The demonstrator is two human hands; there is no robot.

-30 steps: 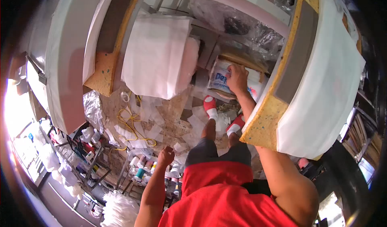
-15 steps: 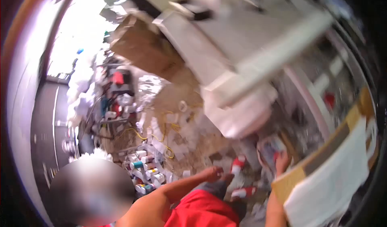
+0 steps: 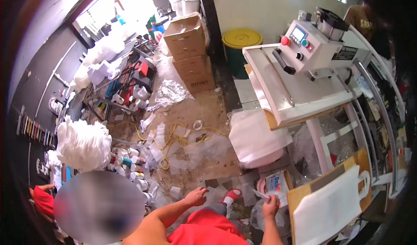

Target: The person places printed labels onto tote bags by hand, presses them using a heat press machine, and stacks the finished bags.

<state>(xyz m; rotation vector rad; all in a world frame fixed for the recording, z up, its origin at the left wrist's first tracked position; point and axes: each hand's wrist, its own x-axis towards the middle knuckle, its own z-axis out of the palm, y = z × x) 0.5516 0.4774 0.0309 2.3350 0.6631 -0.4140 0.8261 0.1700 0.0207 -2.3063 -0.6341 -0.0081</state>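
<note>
My right hand (image 3: pixel 270 206) is closed on a thin whitish film (image 3: pixel 259 194), pinched at the fingertips. Just behind it is an open carton (image 3: pixel 284 179) with a printed packet (image 3: pixel 275 183) inside. To the right, a white tote bag (image 3: pixel 328 206) lies flat on a wooden board (image 3: pixel 299 190). My left hand (image 3: pixel 196 197) hovers over the littered floor in front of my red shirt (image 3: pixel 208 230). Its fingers are curled in, and nothing shows in them.
A heat press (image 3: pixel 312 49) stands at upper right, with white fabric (image 3: pixel 258 136) hanging beneath it. Cardboard boxes (image 3: pixel 193 73), a yellow-lidded bin (image 3: pixel 242 38), yellow cord (image 3: pixel 167 147) and several bottles (image 3: pixel 137 175) surround the floor. A person (image 3: pixel 41 201) in red is at left, another (image 3: pixel 362 19) at far right.
The view has turned and steadied, showing the heat press fully. My right hand has come from inside the carton to its near side, with film now visible in its fingers.
</note>
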